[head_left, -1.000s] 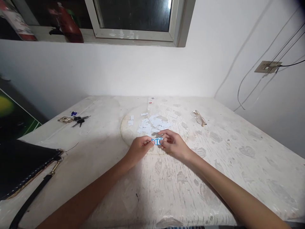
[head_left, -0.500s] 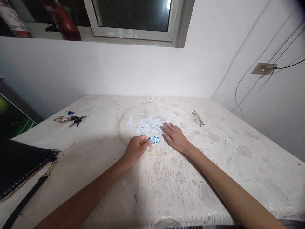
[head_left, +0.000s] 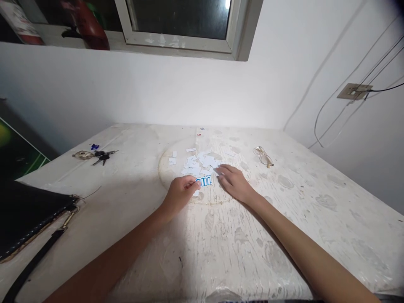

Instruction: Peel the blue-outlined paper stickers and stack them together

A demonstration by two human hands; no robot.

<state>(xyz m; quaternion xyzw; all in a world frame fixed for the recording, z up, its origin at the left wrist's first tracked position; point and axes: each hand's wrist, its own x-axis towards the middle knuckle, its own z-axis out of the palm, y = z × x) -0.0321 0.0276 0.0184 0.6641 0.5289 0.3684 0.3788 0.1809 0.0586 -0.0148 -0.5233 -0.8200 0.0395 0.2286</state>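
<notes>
Just below the centre of the frame, a short strip of blue-bordered labels (head_left: 203, 181) lies on the white table (head_left: 284, 235). It shows three small white rectangles with blue frames, side by side. The left hand (head_left: 179, 194) is closed on the left end of this strip, with thumb and fingertips pinching it. The right hand (head_left: 232, 182) lies open and flat on the table just right of the strip, its fingertips reaching to the edge of the pile of small white paper pieces (head_left: 198, 162) directly above the strip.

I judge the strip to be very light and thin. It should bend easily and may tear, and if it is adhesive it could stick to the fingers. The best hold is at an end or edge, with fingertips only. The paper pieces look equally light, so a breath or a sleeve could scatter them.

Whether the strip has a backing sheet, and any print on the labels, is too small to read. Whether the right fingertips press a paper piece I cannot tell.

A bunch of keys (head_left: 94, 154) lies at the left, eyeglasses (head_left: 263, 155) at the right, and a black bag with a strap (head_left: 22, 219) is cut off at the lower left edge.
</notes>
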